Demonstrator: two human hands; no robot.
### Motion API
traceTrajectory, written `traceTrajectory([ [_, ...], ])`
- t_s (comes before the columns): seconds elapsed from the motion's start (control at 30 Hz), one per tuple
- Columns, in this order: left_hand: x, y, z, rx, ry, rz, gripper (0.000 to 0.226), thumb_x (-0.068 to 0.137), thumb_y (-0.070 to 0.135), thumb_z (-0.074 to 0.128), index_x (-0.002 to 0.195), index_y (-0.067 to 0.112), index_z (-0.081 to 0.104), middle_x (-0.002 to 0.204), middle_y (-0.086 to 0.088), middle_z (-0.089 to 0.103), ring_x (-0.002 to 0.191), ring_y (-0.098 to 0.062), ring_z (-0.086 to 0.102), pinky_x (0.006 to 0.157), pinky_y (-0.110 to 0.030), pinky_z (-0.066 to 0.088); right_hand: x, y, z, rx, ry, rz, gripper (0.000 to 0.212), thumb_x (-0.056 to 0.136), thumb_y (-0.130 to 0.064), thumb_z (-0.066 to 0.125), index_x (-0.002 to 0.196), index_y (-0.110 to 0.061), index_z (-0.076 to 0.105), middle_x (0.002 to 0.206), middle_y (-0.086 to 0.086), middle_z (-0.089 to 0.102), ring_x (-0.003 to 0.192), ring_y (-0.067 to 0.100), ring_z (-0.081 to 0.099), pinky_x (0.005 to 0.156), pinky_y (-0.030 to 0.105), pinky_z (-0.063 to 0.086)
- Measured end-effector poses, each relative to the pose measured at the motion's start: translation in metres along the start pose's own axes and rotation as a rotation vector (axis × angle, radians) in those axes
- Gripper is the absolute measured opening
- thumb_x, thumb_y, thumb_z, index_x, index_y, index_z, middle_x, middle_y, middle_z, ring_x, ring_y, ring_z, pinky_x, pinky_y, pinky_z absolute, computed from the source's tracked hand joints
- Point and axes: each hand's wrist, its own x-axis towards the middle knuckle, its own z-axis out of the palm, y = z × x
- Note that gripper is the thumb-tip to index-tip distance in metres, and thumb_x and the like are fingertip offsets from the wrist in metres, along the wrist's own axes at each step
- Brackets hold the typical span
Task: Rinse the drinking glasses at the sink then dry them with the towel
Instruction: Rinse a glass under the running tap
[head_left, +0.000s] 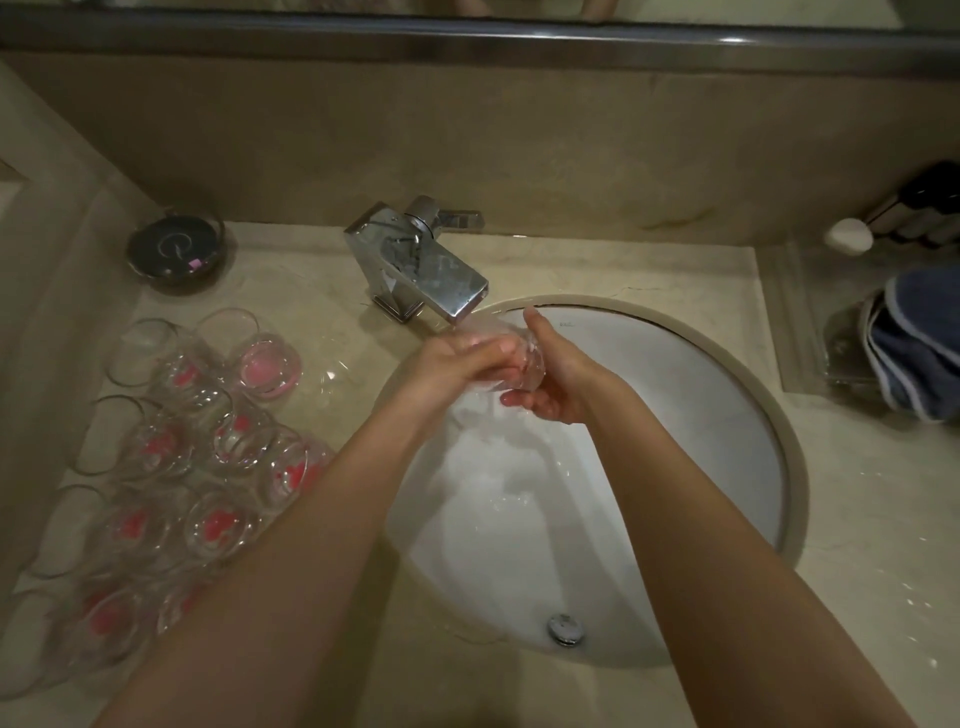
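Observation:
A clear drinking glass (527, 364) lies tilted between both hands, just under the spout of the chrome tap (423, 260), over the white sink (717, 415). My left hand (457, 364) curls round the glass from the left, and my right hand (558, 371) cups it from the right, thumb pointing up. Water splashes down into the basin below. Several more clear glasses (208, 431) with pink bottoms stand on the counter at the left. A blue towel (919, 343) lies folded at the far right.
A dark round dish (176, 249) sits at the back left of the beige stone counter (857, 519). A white soap piece (849, 235) and dark bottles (930, 202) are at the back right. The metal drain plug (565, 627) shows at the basin's near side.

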Motion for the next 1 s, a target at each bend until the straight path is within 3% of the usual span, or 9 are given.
traceTrajectory([
  [0.2,0.004,0.012,0.006,-0.116,0.103,-0.081,0.024,0.096,0.029,0.059,0.077,0.029,0.075,0.074,0.0,0.074,0.063,-0.015,0.07,0.078,-0.033,0.055,0.001,-0.001,-0.001,0.045,-0.025,-0.315,0.017,0.086,-0.022,0.05,0.101,-0.019,0.058,0.083,0.006,0.057,0.066,0.017,0.053,0.054,0.021,0.042],
  [0.3,0.003,0.017,0.012,-0.081,0.095,-0.022,0.042,0.093,0.017,0.063,0.061,0.042,0.075,0.074,-0.002,0.072,0.061,-0.016,0.068,0.077,-0.032,0.057,-0.003,-0.006,-0.002,0.081,-0.034,-0.118,0.036,0.09,-0.049,0.047,0.089,-0.016,0.06,0.079,0.01,0.06,0.058,0.019,0.06,0.047,0.018,0.045],
  [0.37,0.003,0.012,0.016,-0.059,0.097,-0.025,0.022,0.091,0.018,0.066,0.073,0.022,0.077,0.076,-0.007,0.073,0.063,-0.018,0.069,0.068,-0.027,0.059,-0.002,-0.008,-0.004,0.033,-0.047,-0.022,0.055,0.093,-0.063,0.038,0.088,-0.013,0.06,0.07,0.008,0.06,0.041,0.012,0.055,0.039,0.015,0.041],
  [0.57,0.003,0.009,0.01,-0.084,0.031,-0.105,0.012,0.085,0.027,0.073,0.093,0.018,0.076,0.085,-0.01,0.075,0.076,-0.021,0.072,0.081,-0.033,0.058,0.008,0.009,-0.008,0.132,-0.032,-0.311,0.021,0.091,-0.029,0.061,0.11,-0.02,0.058,0.085,0.006,0.06,0.065,0.017,0.054,0.057,0.025,0.043],
  [0.63,0.003,0.011,0.011,-0.085,0.054,-0.072,0.006,0.083,0.024,0.075,0.079,0.024,0.079,0.083,-0.01,0.075,0.071,-0.019,0.072,0.081,-0.034,0.057,0.006,0.01,-0.008,0.194,-0.065,-0.169,0.026,0.09,-0.043,0.06,0.102,-0.02,0.062,0.084,0.007,0.062,0.061,0.015,0.056,0.053,0.022,0.045],
  [0.7,0.005,0.01,0.014,-0.099,0.1,-0.048,0.027,0.086,0.018,0.072,0.063,0.033,0.077,0.078,-0.008,0.074,0.062,-0.015,0.069,0.074,-0.03,0.058,0.005,0.01,-0.008,0.17,-0.08,-0.01,0.053,0.089,-0.065,0.045,0.092,-0.015,0.063,0.075,0.011,0.062,0.049,0.012,0.056,0.042,0.016,0.039],
  [0.8,0.004,0.009,0.014,-0.114,0.159,-0.063,0.031,0.089,0.025,0.07,0.063,0.042,0.075,0.081,-0.01,0.072,0.065,-0.02,0.068,0.082,-0.038,0.056,0.006,0.01,-0.007,0.169,-0.092,-0.072,0.043,0.095,-0.051,0.044,0.095,-0.011,0.061,0.074,0.009,0.06,0.052,0.012,0.058,0.043,0.016,0.033],
  [0.9,0.009,0.007,0.007,-0.155,0.202,-0.118,0.022,0.091,0.025,0.066,0.071,0.029,0.073,0.078,-0.007,0.072,0.059,-0.017,0.068,0.085,-0.041,0.053,0.01,0.016,-0.008,0.228,-0.094,-0.219,0.023,0.088,-0.026,0.058,0.108,-0.015,0.059,0.091,0.009,0.057,0.068,0.016,0.054,0.058,0.023,0.042],
  [1.0,0.012,0.004,0.006,-0.103,0.159,-0.119,0.013,0.092,0.024,0.066,0.086,0.013,0.071,0.075,-0.005,0.074,0.06,-0.015,0.07,0.074,-0.031,0.057,0.006,0.015,-0.006,0.25,-0.154,-0.132,0.034,0.091,-0.046,0.055,0.098,-0.014,0.061,0.082,0.006,0.059,0.065,0.013,0.057,0.052,0.019,0.05],
])
